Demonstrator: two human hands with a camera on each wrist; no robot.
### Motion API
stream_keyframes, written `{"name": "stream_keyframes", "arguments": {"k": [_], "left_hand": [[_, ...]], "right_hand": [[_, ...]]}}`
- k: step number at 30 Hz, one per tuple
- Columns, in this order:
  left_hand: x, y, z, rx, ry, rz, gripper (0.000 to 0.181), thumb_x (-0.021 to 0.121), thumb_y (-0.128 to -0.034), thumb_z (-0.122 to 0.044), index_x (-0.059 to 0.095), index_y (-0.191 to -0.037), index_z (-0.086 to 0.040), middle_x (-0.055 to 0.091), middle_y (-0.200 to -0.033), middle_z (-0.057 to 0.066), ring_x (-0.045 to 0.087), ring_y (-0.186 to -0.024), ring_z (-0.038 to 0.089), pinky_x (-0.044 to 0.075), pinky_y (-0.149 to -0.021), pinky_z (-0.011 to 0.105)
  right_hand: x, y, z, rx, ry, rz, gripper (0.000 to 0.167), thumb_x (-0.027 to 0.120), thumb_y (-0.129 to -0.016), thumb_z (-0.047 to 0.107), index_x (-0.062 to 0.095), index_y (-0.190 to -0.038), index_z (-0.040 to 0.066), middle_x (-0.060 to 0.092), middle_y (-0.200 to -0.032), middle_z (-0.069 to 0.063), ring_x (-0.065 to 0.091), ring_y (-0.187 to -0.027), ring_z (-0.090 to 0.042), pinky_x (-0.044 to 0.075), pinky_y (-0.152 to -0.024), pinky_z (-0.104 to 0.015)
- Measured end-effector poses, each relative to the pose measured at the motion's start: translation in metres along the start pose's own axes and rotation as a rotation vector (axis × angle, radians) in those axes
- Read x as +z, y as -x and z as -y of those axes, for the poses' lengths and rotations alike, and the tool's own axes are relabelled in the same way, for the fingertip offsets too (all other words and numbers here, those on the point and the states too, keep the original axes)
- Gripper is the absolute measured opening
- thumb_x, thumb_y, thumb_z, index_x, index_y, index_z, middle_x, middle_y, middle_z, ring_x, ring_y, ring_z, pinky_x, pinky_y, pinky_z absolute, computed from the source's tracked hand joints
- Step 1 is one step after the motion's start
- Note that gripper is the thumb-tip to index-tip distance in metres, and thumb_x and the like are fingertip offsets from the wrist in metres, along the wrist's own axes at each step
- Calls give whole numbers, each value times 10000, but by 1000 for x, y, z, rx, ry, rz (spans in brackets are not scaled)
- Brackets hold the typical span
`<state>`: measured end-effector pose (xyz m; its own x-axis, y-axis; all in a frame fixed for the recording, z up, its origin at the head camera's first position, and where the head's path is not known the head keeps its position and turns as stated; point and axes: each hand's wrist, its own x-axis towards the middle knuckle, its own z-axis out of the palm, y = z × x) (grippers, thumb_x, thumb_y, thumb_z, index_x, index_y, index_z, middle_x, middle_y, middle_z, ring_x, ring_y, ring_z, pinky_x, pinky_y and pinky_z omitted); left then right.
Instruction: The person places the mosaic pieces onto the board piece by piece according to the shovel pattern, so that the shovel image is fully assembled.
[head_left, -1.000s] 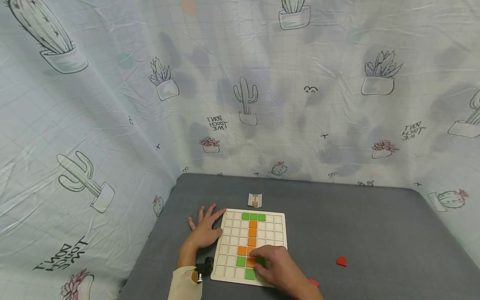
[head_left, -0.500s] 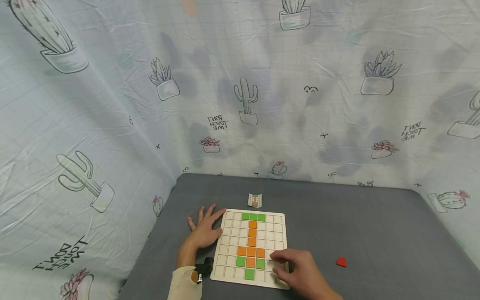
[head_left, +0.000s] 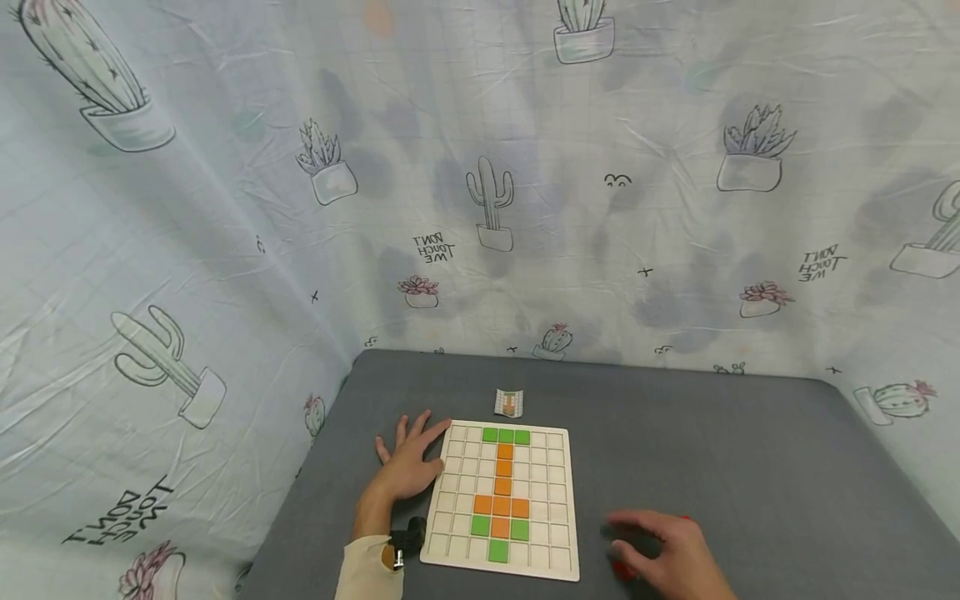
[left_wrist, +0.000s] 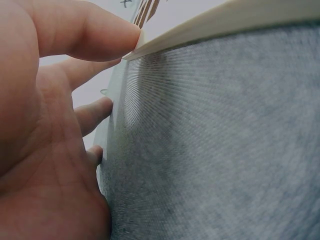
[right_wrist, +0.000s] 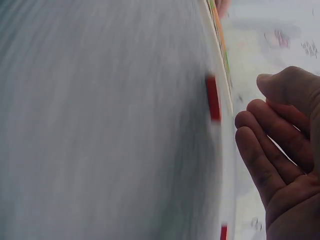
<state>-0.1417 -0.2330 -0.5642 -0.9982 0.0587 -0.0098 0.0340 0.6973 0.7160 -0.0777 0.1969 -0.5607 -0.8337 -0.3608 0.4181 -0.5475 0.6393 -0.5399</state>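
Observation:
My left hand (head_left: 407,468) lies at the left edge of a pale wooden grid board (head_left: 551,483), fingers spread. In the left wrist view its thumb (left_wrist: 112,37) touches the board's side. Green tiles (head_left: 506,436) and orange tiles (head_left: 503,469) sit in the cells, forming an upright column with a crossing row low down. Right of the board, my right hand (head_left: 667,550) hovers with relaxed fingers and nothing between them. A red piece (head_left: 622,571) lies below its thumb, and another red piece (head_left: 687,518) shows partly behind the hand. The right wrist view also shows a red piece (right_wrist: 214,98).
A small pattern card (head_left: 509,403) lies beyond the board's far edge. The dark grey tabletop (head_left: 712,442) extends to the right. Cactus-printed curtains (head_left: 555,208) hang behind and along the sides.
My right hand has left the board's lower middle and moved right to the red pieces. The orange and green tiles it covered now show. My left hand stays in place.

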Motion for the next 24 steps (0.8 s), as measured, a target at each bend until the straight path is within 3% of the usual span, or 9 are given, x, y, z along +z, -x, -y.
{"name": "stream_keyframes", "arguments": {"k": [4, 8, 14, 19, 24], "left_hand": [[0, 1, -1, 0, 2, -5, 709, 639, -945, -66, 548, -1636, -192, 256, -1809, 198, -19, -1681, 552, -248, -1194, 835], [-1, 2, -2, -3, -3, -4, 705, 638, -950, -72, 545, -1639, -192, 254, -1811, 197, -20, -1682, 550, -245, -1197, 834], [-1, 3, -2, -5, 3, 1, 696, 644, -959, -74, 542, -1639, -182, 249, -1811, 201, -24, -1681, 552, -246, -1197, 834], [-1, 3, -1, -6, -1, 0, 698, 644, -958, -76, 541, -1640, -183, 250, -1810, 204, -23, -1681, 552, -240, -1197, 837], [-1, 2, -2, -6, -3, -7, 694, 650, -958, -74, 548, -1635, -185, 258, -1807, 207, -18, -1680, 555, -237, -1197, 838]], "right_hand": [[-12, 10, -11, 68, 43, -11, 345, 995, -760, 150, 853, -1062, 234, 815, -974, 147, 732, -860, 41, 635, -713, -261], [-21, 19, -20, 127, 62, -41, 368, 1001, -735, 120, 855, -1049, 245, 805, -958, 172, 721, -850, 65, 599, -721, -165], [-34, 27, -28, 183, 106, -86, 380, 1009, -710, 105, 848, -1013, 268, 790, -921, 205, 711, -823, 82, 605, -706, -184], [-45, 30, -35, 202, 169, -126, 381, 1017, -688, 101, 841, -985, 261, 796, -879, 182, 714, -781, 75, 543, -697, -94], [-55, 28, -40, 269, 183, -84, 334, 1002, -725, 129, 844, -1004, 223, 814, -876, 135, 735, -766, 38, 603, -682, -193]]}}
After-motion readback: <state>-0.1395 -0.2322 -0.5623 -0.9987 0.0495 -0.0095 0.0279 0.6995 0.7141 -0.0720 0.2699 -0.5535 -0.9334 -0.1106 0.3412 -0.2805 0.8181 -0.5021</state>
